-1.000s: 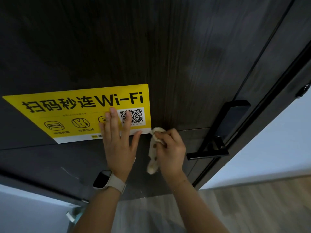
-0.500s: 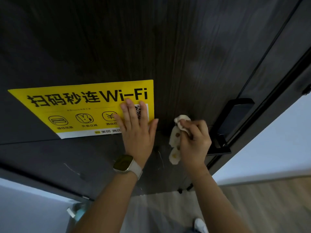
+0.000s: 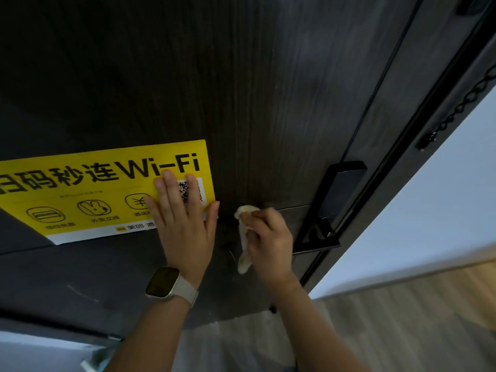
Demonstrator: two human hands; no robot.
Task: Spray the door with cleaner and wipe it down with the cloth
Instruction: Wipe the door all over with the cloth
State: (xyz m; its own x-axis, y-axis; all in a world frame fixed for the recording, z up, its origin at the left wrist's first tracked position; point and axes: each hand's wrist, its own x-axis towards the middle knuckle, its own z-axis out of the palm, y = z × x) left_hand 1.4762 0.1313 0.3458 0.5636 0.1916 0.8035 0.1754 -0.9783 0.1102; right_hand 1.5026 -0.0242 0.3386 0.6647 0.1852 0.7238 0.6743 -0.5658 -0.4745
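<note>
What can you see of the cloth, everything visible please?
The cloth is small, off-white to cream, soft and crumpled, bunched rather than spread flat. The right hand grips it, fingers curled round its middle; one rounded end pokes out above the fingers and a limp tail hangs below. It sits against the dark wood-grain door, between the yellow Wi-Fi sticker and the black handle. Whether it is damp cannot be told.

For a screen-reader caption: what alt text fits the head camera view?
A right hand presses a pale cloth against a dark door beside its black handle. The left hand, wearing a watch, lies flat on a yellow Wi-Fi sign.
</note>
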